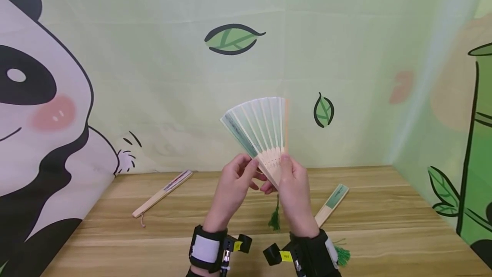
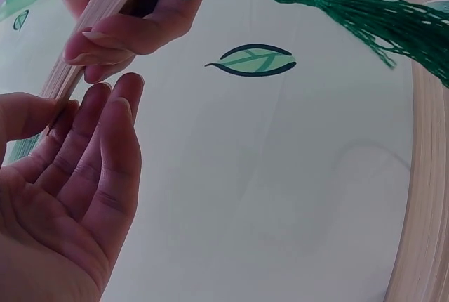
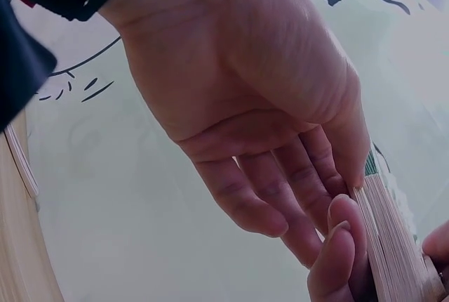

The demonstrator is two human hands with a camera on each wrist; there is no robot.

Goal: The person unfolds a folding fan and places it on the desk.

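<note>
A folding fan [image 1: 256,125] with pale green leaves and light wooden ribs is held upright, partly spread, above the table. My left hand [image 1: 233,183] pinches its left outer rib between thumb and forefinger; in the left wrist view the other fingers of that left hand [image 2: 84,175] are loosely bent. On the right side, my right hand [image 1: 296,189] grips the ribs low down, thumb on the near face. The right wrist view has the ribs [image 3: 393,239] edge-on beside the right hand [image 3: 266,84]. From the fan's base hangs a green tassel [image 1: 274,218].
On the wooden table [image 1: 115,234] lie two folded fans: one [image 1: 163,193] at the left with a pale cord, another [image 1: 337,198] at the right, partly behind my right wrist, a green tassel [image 1: 342,255] near it. A printed panda backdrop [image 1: 161,76] stands behind.
</note>
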